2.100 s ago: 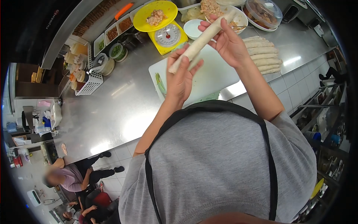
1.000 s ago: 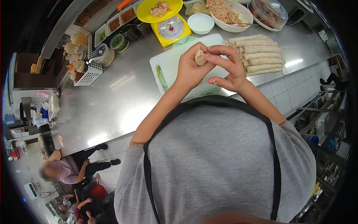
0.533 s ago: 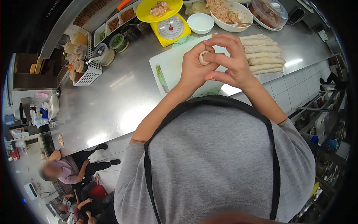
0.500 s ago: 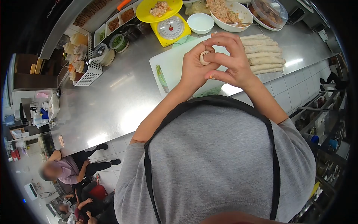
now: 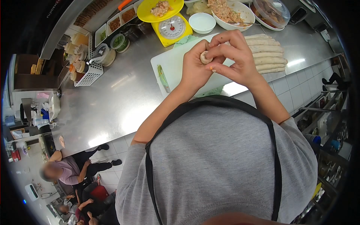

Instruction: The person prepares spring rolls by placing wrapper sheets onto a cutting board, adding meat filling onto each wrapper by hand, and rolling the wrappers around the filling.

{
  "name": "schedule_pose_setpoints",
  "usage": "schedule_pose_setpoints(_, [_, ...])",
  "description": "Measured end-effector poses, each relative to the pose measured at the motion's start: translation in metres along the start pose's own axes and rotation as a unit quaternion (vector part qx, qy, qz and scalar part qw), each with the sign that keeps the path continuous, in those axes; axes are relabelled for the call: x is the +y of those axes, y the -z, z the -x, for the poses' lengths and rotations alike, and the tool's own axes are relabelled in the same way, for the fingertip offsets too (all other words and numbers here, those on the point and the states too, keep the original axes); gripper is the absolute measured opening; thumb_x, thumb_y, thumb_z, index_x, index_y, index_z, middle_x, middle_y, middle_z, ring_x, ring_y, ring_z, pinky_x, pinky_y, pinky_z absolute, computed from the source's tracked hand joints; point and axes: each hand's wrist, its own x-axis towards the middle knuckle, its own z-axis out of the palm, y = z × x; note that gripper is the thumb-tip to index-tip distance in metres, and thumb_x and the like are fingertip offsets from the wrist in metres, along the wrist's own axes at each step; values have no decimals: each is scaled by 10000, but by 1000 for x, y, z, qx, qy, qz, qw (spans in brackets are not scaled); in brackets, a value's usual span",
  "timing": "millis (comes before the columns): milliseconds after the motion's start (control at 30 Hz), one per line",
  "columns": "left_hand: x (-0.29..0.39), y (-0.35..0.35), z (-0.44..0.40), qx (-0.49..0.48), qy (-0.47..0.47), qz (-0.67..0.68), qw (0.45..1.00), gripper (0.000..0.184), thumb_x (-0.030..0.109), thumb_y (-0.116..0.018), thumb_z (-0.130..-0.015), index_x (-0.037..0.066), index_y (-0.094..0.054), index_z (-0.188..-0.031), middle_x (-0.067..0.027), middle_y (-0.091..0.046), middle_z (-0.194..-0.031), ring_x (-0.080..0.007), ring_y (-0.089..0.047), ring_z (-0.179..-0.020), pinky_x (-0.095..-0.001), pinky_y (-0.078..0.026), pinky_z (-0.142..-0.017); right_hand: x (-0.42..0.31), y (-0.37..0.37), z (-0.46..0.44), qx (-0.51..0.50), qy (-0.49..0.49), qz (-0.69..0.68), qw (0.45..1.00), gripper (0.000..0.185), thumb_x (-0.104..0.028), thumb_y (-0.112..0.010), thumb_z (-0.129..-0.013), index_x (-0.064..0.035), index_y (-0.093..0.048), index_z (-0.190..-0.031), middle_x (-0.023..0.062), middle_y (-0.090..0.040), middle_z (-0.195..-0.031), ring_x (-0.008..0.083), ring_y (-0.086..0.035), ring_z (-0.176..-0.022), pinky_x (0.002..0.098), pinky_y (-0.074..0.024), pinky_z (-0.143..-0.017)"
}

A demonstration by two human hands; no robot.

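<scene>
Above the white cutting board (image 5: 176,75), my left hand (image 5: 193,65) is curled around a pale roll (image 5: 204,57). Only its round end shows between thumb and fingers; the rest is hidden in the hand. My right hand (image 5: 237,60) is bent over that end, with its fingertips touching it. An orange crumb clings near the right thumb tip. Several long pale rolls (image 5: 266,54) lie side by side just to the right of my hands.
Behind the board are a yellow scale (image 5: 161,39) bearing a yellow plate of minced filling, a white bowl (image 5: 202,24) and a larger filling bowl (image 5: 250,13). A white basket (image 5: 93,73) of bottles stands left on the steel counter (image 5: 108,101). Other people are at lower left.
My right hand has shifted slightly right, its thumb and index finger now closer together at the roll's end. My left hand keeps its hold in nearly the same place.
</scene>
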Motion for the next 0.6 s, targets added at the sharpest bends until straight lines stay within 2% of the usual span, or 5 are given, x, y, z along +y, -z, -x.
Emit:
schedule_pose_setpoints(167, [1, 2, 0, -3, -59, -84, 995, 124, -13, -649, -757, 31, -552, -821, 10, -572, -758, -51, -519, -738, -208, -443, -661, -7, -3, -12, -45, -77, -25, 996, 166, -188, -706, -741, -100, -638, -864, 38, -526, -815, 211, -536, -798, 349, -408, -748])
schedule_pose_setpoints(300, [6, 7, 1, -13, -48, -85, 995, 172, -23, -660, -732, 48, -550, -844, 35, -564, -831, -51, -509, -790, -214, -421, -735, -8, 2, -10, -66, -131, -82, 986, 112, -137, -675, -767, -101, -641, -868, 46, -531, -827, 212, -544, -806, 331, -420, -746])
schedule_pose_setpoints(400, [8, 8, 1, -15, -23, -78, 997, 183, -17, -664, -728, 62, -511, -790, 43, -539, -794, -43, -495, -769, -202, -416, -699, -5, 6, -6, -80, -89, -66, 991, 129, -129, -668, -776, -129, -664, -905, 39, -555, -886, 214, -545, -853, 327, -432, -758])
schedule_pose_setpoints(467, [12, 9, 0, -12, -31, -33, 999, 175, -24, -658, -727, 49, -502, -759, 31, -551, -730, -32, -491, -719, -197, -423, -633, -4, 10, -7, -65, 9, 16, 998, 178, -170, -666, -784, -166, -685, -961, 36, -576, -1014, 223, -531, -956, 342, -423, -828])
schedule_pose_setpoints(600, [13, 7, 1, -20, -36, -64, 997, 193, -26, -656, -729, 58, -483, -747, 37, -536, -711, -27, -481, -693, -195, -419, -622, 0, 14, -3, -71, 13, 2, 997, 219, -231, -669, -784, -190, -691, -998, 40, -557, -1167, 234, -495, -1062, 378, -395, -899])
